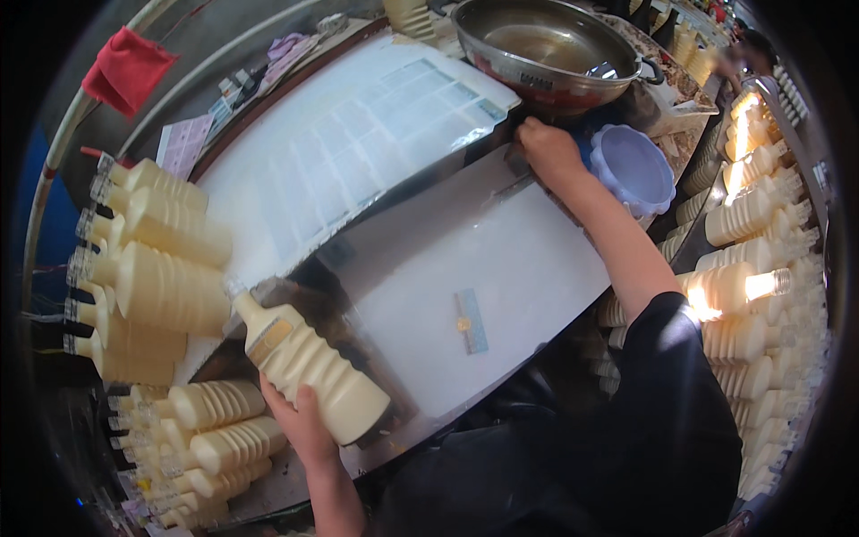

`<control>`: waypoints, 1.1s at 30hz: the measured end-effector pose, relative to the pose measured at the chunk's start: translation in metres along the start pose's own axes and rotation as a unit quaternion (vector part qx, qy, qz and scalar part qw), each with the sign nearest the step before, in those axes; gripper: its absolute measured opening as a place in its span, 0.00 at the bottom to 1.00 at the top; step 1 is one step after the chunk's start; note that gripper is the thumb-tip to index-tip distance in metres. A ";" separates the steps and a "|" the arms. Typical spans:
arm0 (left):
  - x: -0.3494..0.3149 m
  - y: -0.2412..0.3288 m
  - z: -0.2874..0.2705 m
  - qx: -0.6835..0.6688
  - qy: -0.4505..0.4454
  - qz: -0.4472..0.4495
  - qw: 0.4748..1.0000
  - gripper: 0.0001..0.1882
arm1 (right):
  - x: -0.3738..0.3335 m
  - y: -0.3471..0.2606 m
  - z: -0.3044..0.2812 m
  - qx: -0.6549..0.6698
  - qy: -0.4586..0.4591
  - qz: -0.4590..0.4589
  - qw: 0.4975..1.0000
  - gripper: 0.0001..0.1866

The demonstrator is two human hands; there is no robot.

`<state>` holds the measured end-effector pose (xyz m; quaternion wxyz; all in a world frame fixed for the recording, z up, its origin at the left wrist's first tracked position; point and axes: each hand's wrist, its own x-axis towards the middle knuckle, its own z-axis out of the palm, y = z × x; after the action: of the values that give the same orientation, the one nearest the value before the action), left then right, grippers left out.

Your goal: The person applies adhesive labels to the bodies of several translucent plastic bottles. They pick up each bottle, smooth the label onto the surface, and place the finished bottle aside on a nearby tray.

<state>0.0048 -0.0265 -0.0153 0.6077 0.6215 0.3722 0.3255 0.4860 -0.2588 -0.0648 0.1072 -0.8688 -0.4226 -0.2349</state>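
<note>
My left hand [302,422] is wrapped round a cream ribbed bottle [315,374] with a clear threaded neck. The bottle lies tilted, its neck toward the upper left, and a gold-toned label [268,343] shows on its shoulder. My right hand [548,149] reaches to the far edge of the white work surface [403,340], just below a large metal pan. Its fingers are curled closed, and what they grip, if anything, is hidden. A single blue-and-gold label [470,320] lies flat on the white surface between my hands.
A raised white board [277,179] carries rows of pale labels [403,134]. The metal pan [546,49] and a lilac basin [632,170] stand at the far right. Cream bottles are stacked at left [170,286] and right [738,286]. A red cloth [127,72] hangs on a pole.
</note>
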 end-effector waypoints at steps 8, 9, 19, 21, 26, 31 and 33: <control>-0.003 0.001 0.001 -0.001 0.002 0.006 1.000 0.39 | -0.034 -0.093 -0.053 0.076 0.060 0.020 0.995 0.04; -0.002 0.001 0.001 0.002 0.001 0.004 1.000 0.39 | -0.056 -0.111 -0.057 0.082 0.019 -0.003 0.996 0.04; -0.002 0.000 0.000 0.001 0.007 -0.001 1.000 0.41 | -0.180 -0.218 -0.152 0.078 -0.390 -0.059 0.916 0.28; -0.005 0.001 -0.002 -0.017 0.003 -0.006 1.000 0.41 | -0.187 -0.219 -0.151 0.131 -0.341 -0.049 0.930 0.27; -0.036 -0.015 -0.014 0.057 -0.007 0.063 0.996 0.46 | -0.205 -0.217 -0.151 0.127 -0.285 -0.125 0.942 0.26; -0.053 -0.023 -0.031 0.241 -0.065 0.182 0.951 0.55 | -0.228 -0.208 -0.137 0.123 -0.109 -0.211 0.964 0.16; -0.052 -0.022 -0.033 0.290 -0.056 0.204 0.933 0.56 | -0.226 -0.209 -0.137 0.178 -0.115 -0.205 0.956 0.17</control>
<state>-0.0510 -0.0545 -0.0333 0.3408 0.8506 0.2809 0.2853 0.1583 -0.3370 -0.0613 0.1601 -0.7512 -0.6363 -0.0718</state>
